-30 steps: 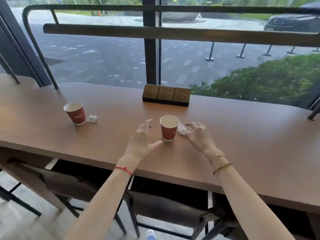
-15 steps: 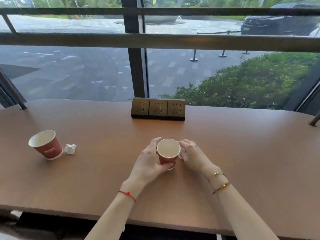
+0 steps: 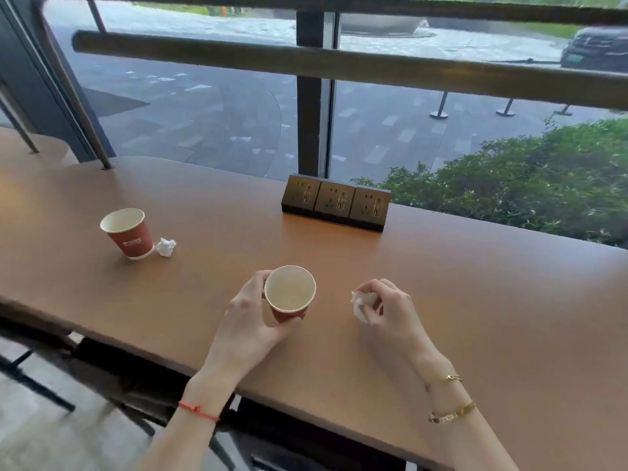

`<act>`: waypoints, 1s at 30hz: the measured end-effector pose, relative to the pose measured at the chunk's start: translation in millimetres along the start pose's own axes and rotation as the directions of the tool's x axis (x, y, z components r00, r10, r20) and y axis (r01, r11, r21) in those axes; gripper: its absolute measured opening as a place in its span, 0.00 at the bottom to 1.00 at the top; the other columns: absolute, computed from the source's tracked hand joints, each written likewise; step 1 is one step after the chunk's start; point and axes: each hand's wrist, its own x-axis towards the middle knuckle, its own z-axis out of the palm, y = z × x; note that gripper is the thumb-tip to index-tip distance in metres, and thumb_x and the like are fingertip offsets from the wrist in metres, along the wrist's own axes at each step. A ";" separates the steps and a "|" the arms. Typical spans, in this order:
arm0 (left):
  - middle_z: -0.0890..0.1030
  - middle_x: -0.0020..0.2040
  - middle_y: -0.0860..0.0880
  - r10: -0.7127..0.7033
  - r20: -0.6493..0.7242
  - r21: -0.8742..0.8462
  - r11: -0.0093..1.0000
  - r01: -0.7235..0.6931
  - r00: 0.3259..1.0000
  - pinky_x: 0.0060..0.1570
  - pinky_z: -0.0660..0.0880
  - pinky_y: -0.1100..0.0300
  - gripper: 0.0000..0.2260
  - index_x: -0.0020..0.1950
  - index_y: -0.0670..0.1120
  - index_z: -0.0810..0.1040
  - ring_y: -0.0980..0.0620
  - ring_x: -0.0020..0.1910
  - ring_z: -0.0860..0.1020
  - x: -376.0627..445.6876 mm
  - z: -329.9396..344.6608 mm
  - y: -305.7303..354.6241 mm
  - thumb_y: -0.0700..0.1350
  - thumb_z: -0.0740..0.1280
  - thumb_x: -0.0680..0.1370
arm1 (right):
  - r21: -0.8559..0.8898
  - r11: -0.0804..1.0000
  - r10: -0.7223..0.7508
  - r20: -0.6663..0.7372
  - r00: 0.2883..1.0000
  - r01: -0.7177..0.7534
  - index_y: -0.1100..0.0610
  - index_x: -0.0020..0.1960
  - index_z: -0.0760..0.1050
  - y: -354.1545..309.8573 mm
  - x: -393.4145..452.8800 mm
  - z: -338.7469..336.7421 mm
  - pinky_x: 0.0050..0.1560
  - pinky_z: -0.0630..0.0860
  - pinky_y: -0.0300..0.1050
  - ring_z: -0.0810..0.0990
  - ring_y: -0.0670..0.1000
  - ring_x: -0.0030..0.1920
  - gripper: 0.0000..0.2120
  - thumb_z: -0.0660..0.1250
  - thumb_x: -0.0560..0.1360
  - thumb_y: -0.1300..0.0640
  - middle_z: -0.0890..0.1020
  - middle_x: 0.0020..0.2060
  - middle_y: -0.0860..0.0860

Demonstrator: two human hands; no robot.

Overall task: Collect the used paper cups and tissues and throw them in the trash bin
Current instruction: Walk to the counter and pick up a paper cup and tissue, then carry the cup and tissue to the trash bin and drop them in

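Held cup: a red paper cup point(image 3: 290, 295) sits in the left hand point(image 3: 249, 329), fingers wrapped round its wall, mouth up and tipped a little toward the camera; it looks empty or nearly so.
Held tissue: a crumpled white tissue point(image 3: 360, 305) is pinched in the fingertips of the right hand point(image 3: 390, 311), just right of the cup and apart from it.
Handy move: I judge the tissue should go into the held cup, which frees the right hand; keep the cup level in case dregs remain.
Squeeze: grip lightly near the base, since a thin paper wall buckles.
Left to collect: a second cup point(image 3: 128, 233) stands upright at the far left of the counter point(image 3: 475, 300), a tissue ball point(image 3: 166, 247) just beside it.
Stacking: nesting one cup in the other would probably leave a hand spare.
Bin: not in view.
Backdrop: a socket block point(image 3: 335, 202) by the window.
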 end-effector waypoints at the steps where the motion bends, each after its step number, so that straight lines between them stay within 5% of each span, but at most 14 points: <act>1: 0.77 0.53 0.63 -0.029 -0.030 0.014 0.999 0.029 0.999 0.52 0.74 0.62 0.29 0.60 0.60 0.69 0.62 0.54 0.75 -12.3 -5.3 -1.9 0.54 0.79 0.64 | 0.018 1.000 -0.020 0.010 1.000 0.019 0.50 0.42 0.78 -2.0 -6.1 0.2 0.37 0.69 0.28 0.77 0.42 0.39 0.08 0.67 0.72 0.63 0.80 0.41 0.44; 7: 0.76 0.51 0.65 -0.188 -0.219 0.073 0.975 0.208 0.957 0.45 0.67 0.78 0.30 0.58 0.62 0.68 0.66 0.52 0.75 -105.7 -36.1 -11.6 0.52 0.80 0.63 | 0.094 0.982 -0.180 0.160 0.971 0.167 0.44 0.43 0.75 -22.3 -41.7 17.5 0.36 0.70 0.29 0.77 0.46 0.39 0.12 0.69 0.73 0.62 0.80 0.42 0.41; 12: 0.76 0.51 0.64 -0.343 -0.370 0.078 0.915 0.397 0.863 0.42 0.70 0.74 0.30 0.57 0.64 0.66 0.63 0.50 0.76 -197.9 -64.7 -10.7 0.52 0.80 0.63 | 0.136 0.952 -0.305 0.311 0.900 0.275 0.45 0.46 0.75 -53.4 -74.0 55.1 0.38 0.70 0.29 0.77 0.45 0.41 0.08 0.67 0.75 0.58 0.78 0.43 0.41; 18: 0.76 0.51 0.68 -0.501 -0.590 -0.043 0.803 0.595 0.633 0.41 0.69 0.72 0.29 0.59 0.63 0.66 0.68 0.51 0.74 -315.0 -87.6 2.3 0.52 0.78 0.64 | 0.201 0.893 -0.448 0.471 0.760 0.402 0.49 0.53 0.76 -97.7 -123.4 105.3 0.39 0.69 0.27 0.75 0.43 0.39 0.10 0.66 0.75 0.61 0.77 0.48 0.41; 26: 0.75 0.52 0.65 -0.560 -0.773 -0.172 0.637 0.751 0.299 0.44 0.68 0.75 0.30 0.62 0.57 0.67 0.66 0.51 0.73 -475.0 -109.4 23.4 0.48 0.79 0.66 | 0.364 0.767 -0.617 0.647 0.448 0.529 0.50 0.55 0.75 -184.5 -220.6 174.5 0.40 0.68 0.28 0.74 0.42 0.40 0.11 0.67 0.75 0.61 0.75 0.46 0.42; 30: 0.77 0.53 0.58 -0.534 -0.841 -0.235 0.503 0.832 0.086 0.46 0.74 0.56 0.31 0.63 0.56 0.67 0.52 0.50 0.77 -575.7 -120.8 42.6 0.49 0.79 0.65 | 0.460 0.698 -0.670 0.690 0.273 0.548 0.51 0.57 0.76 -233.4 -305.1 210.0 0.41 0.68 0.25 0.74 0.39 0.42 0.12 0.67 0.75 0.61 0.75 0.46 0.42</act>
